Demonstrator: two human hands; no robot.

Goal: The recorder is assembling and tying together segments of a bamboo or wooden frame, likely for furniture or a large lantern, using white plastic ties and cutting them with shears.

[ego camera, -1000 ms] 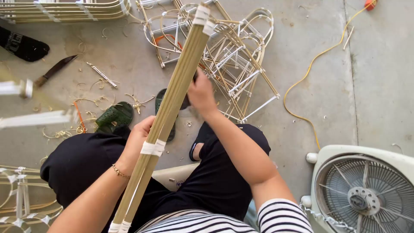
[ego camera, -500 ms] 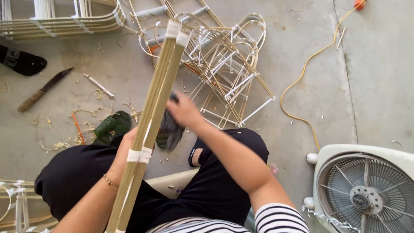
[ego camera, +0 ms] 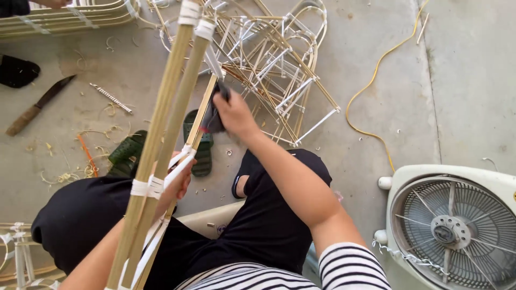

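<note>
Left hand is closed around a bundle of bamboo strips bound with white tape, holding it slanted toward 12 o'clock so its length faces the worker. Right hand is shut on a dark tool, pressed against one strip at mid-bundle. At 1 o'clock lies a heap of taped frames; a knife rests at 10 o'clock, a fan at 4 o'clock.

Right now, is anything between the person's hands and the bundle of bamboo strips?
Nothing visible. The left hand already grips the bundle of bamboo strips near its white tape, and the right hand presses a dark tool against one strip.
</note>
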